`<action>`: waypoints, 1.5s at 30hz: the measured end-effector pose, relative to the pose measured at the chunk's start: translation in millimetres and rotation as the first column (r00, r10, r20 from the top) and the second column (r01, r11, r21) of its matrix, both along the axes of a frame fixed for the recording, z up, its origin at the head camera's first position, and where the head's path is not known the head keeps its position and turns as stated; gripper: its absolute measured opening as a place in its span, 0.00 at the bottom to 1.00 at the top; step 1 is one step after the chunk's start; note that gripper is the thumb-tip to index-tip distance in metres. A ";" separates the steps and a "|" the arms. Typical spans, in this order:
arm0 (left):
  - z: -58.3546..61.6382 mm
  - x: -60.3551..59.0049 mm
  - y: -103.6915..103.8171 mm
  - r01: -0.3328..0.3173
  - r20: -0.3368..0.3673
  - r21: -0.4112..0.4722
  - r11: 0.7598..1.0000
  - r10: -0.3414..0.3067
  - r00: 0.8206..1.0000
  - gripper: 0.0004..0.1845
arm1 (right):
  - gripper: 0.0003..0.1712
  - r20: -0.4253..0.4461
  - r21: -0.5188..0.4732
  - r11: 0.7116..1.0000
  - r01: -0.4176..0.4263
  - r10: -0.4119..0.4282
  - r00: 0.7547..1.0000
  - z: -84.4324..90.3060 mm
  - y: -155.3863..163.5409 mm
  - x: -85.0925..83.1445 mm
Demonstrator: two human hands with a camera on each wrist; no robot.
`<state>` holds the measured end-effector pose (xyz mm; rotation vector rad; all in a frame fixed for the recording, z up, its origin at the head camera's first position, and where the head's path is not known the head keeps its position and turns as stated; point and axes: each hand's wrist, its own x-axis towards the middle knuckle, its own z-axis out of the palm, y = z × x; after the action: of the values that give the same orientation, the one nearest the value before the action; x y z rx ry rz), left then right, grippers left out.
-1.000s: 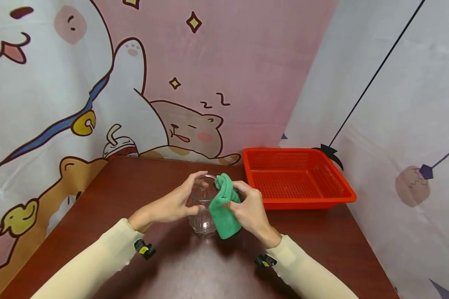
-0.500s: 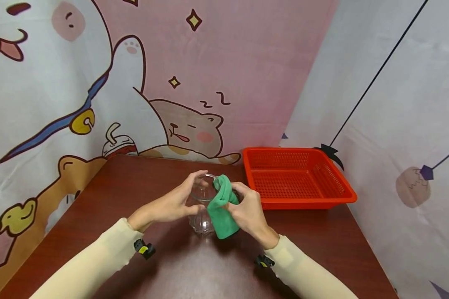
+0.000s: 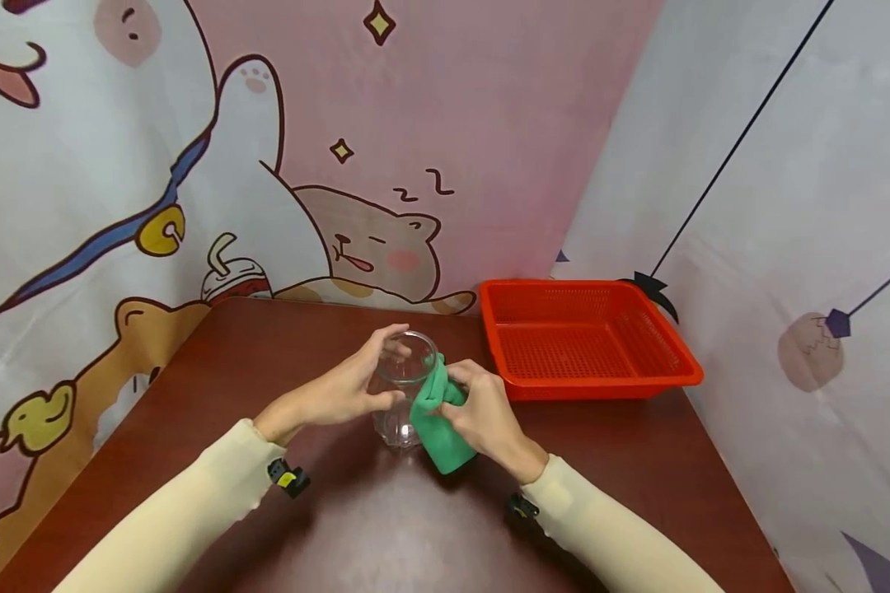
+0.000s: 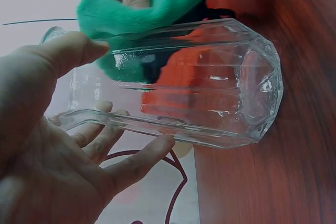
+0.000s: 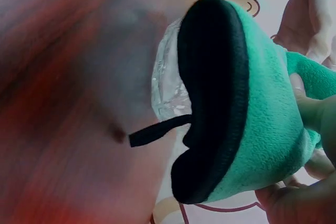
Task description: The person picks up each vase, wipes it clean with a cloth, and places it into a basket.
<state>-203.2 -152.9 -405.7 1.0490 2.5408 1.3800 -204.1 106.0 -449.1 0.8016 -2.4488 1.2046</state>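
A clear glass vase (image 3: 399,424) with a round rim and faceted lower body stands on the table. My left hand (image 3: 344,385) holds it near the top from the left, thumb on the near side and fingers round the far side, as the left wrist view also shows. My right hand (image 3: 485,416) pinches a green cloth (image 3: 445,441) against the vase's right side, just below the rim. In the right wrist view the cloth (image 5: 268,114) has a black edge and a small black loop, and it covers much of the vase.
Behind and to the right on the brown table (image 3: 608,486) sits a red plastic basket (image 3: 593,391) with perforated sides. A printed curtain (image 3: 504,148) with cartoon animals hangs along the back and both sides.
The cloth in my right hand has slid down from the vase's rim to its outer right side, so more of the rim shows. The head view has shifted slightly. My left hand keeps its hold.
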 end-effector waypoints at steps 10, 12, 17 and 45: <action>-4.1 -0.6 -1.6 0.009 -0.011 -0.004 1.000 -0.009 1.000 0.51 | 0.20 0.053 0.186 0.982 -0.025 0.016 0.998 -11.8 2.5 -1.1; -3.5 -0.3 -2.4 0.007 -0.011 -0.005 1.000 -0.007 1.000 0.52 | 0.19 0.066 0.213 0.977 -0.034 0.020 0.998 -14.1 2.6 -1.9; -3.1 1.1 -4.2 -0.007 -0.014 -0.015 1.000 0.007 1.000 0.52 | 0.17 0.075 0.263 0.963 -0.060 0.042 0.996 -20.1 3.0 -3.2; -0.9 -2.5 -3.8 -0.001 -0.010 -0.017 1.000 0.001 1.000 0.51 | 0.17 0.077 0.433 0.895 -0.108 0.083 0.994 -30.6 13.3 -10.4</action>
<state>-205.7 -156.8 -406.6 1.0552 2.5553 1.3548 -214.5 119.2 -479.8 1.0263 -2.8015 0.7121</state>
